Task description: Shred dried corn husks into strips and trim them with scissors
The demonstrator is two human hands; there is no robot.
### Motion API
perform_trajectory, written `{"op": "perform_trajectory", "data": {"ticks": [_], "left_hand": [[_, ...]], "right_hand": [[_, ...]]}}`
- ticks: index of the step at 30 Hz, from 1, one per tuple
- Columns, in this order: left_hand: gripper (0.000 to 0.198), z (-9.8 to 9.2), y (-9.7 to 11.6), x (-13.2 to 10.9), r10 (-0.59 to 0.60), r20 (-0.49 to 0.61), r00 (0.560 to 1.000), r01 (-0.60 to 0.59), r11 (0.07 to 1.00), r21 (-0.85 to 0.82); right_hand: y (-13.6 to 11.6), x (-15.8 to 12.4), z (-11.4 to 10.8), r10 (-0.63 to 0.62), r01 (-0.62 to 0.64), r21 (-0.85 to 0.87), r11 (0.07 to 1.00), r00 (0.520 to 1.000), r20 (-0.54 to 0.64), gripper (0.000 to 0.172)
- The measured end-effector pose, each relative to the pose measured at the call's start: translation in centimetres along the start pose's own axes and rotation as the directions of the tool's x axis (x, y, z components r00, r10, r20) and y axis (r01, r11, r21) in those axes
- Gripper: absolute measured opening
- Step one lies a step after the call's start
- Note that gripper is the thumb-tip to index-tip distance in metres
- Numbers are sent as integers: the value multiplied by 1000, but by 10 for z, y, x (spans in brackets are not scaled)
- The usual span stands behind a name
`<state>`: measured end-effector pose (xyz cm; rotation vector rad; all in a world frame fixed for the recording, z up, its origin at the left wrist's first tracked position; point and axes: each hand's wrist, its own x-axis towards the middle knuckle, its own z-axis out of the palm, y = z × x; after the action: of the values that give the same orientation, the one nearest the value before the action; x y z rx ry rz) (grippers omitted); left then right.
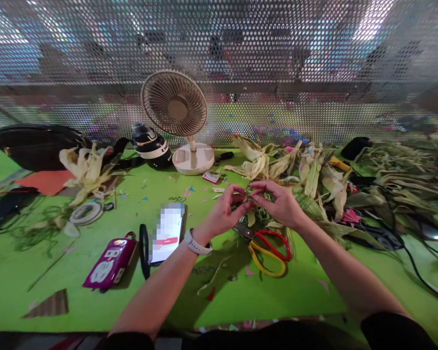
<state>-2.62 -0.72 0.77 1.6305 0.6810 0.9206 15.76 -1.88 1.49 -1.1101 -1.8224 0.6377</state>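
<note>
My left hand (230, 210) and my right hand (279, 203) meet over the green table (219, 301), fingertips pinched together. Between them is a small pale-green strip (248, 195), perhaps corn husk, mostly covered by the fingers. Thin green strands (262, 218) lie just beneath my hands. Below sits a pair of scissors (245, 231) with one red and one yellow handle, its blade tips partly hidden under my left hand. A white band (197, 244) circles my left wrist. Dried corn husks (255, 164) are heaped behind and to the right of my right hand.
A fan (177, 111), a black bottle (153, 148) and a black bag (36, 146) stand along the perforated metal screen (241, 58). At left are a lit phone (168, 233), a purple case (110, 262) and a tape roll (85, 213). Black cables (405, 253) run at right.
</note>
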Motion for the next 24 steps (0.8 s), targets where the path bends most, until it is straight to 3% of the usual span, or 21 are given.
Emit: {"op": "perform_trajectory", "data": {"ticks": [3, 9, 15, 20, 24], "left_hand": [[31, 1, -2, 1, -37, -16, 999, 36, 997, -73], [32, -2, -1, 3, -134, 61, 989, 141, 982, -127], [26, 3, -4, 1, -195, 156, 968, 230, 942, -246], [28, 9, 1, 1, -241, 112, 964, 266, 892, -365], [27, 9, 5, 3, -303, -34, 952, 244, 825, -510]], "right_hand": [[-1, 3, -6, -44, 45, -87, 995, 999, 3, 29], [1, 9, -18, -319, 338, -370, 865, 941, 113, 24], [6, 9, -9, -457, 466, -377, 801, 881, 120, 22], [9, 11, -7, -442, 448, -390, 804, 890, 112, 23], [2, 9, -10, -440, 342, -469, 814, 891, -113, 25]]}}
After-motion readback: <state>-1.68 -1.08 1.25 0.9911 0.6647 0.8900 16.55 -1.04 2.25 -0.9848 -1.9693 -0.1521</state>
